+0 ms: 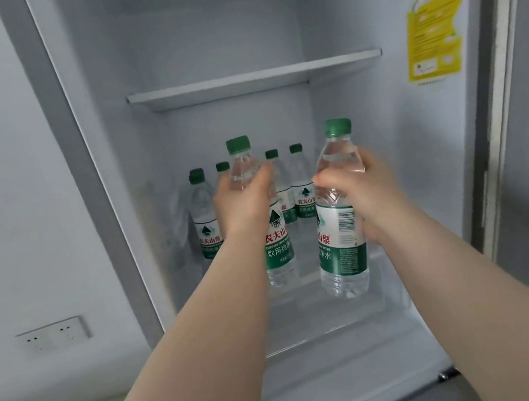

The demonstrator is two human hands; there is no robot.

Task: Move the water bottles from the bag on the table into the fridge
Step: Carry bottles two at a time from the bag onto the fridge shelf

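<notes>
Two bare forearms (pixel 210 347) are stretched up from the bottom edge into the open fridge (pixel 111 224), and a water bottle is gripped in each hand.

The left hand (pixel 242 200) is wrapped round the clear shoulder of the left-hand bottle (pixel 278 253), just below its green cap. The label and base are left showing below the hand. The right hand (pixel 370 197) is closed round the upper body of the right-hand bottle (pixel 341 233). The thumb is laid across the near side and the fingers are curled round the far side, so the barcode on the label is turned to the camera. Both bottles are held upright, side by side but apart, in the lower compartment under the white shelf (pixel 254 79). Their bases are seen just over the clear glass shelf (pixel 345 322), but it cannot be told whether they are set down on it.

Behind the hands, the standing bottles (pixel 303 194) are lined up near the back wall, each with a green cap. Part of this row is covered by the left hand and its bottle, so the number cannot be made out with certainty.

Most fingertips are hidden behind the held bottles. The print on both held labels is partly cut off by the hands or the curve of the bottle. A yellow sticker (pixel 434 34) is fixed to the right inner wall, and its text is too blurred to be read. A wall socket (pixel 54 334) is seen to the left of the fridge.
</notes>
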